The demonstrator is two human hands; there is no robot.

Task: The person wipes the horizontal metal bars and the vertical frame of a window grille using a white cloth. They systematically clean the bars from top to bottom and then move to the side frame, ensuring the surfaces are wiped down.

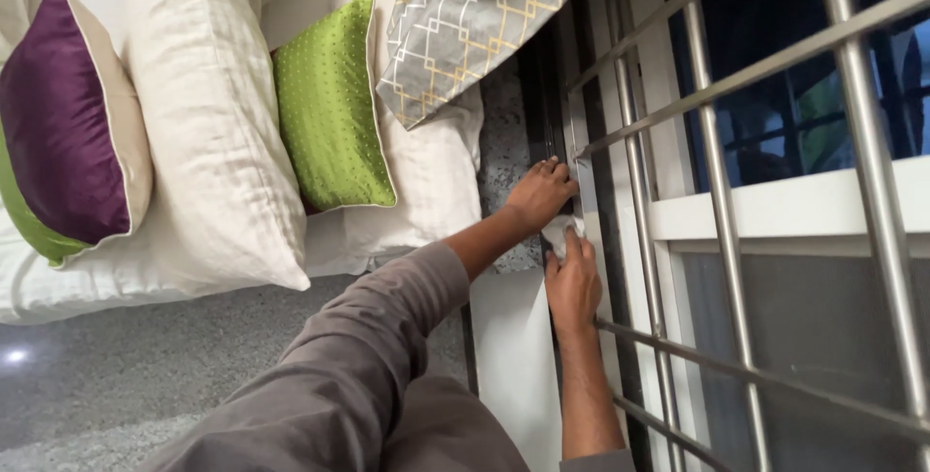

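Bedroom corner, viewed from above: a bed with cream bedding (223,142) runs alongside a white-framed window fitted with a grille of steel bars (722,201). Between the two lies a narrow speckled grey stone sill (504,142), and next to it the dark window track (552,94), which is taken here as the landmark.

The track's long axis runs away from the person, parallel to the bed edge. Both hands are at one spot on it. The left hand (540,193) rests palm down on the track's bed-side edge, fingers together and curled over the lip, holding nothing visible. The right hand (573,283) sits just nearer the person along the same line, fingers closed on a small white crumpled cloth (560,232), which is pressed to the track directly between the two hands and touches both.

Open room: the track continues unobstructed beyond the left hand, until a grey quilt with a gold and white lattice pattern (465,26) overhangs the sill. On the window side the bars stand close. On the bed side, a green dotted cushion (334,109) and a purple satin cushion (63,118) lie well apart from the track.
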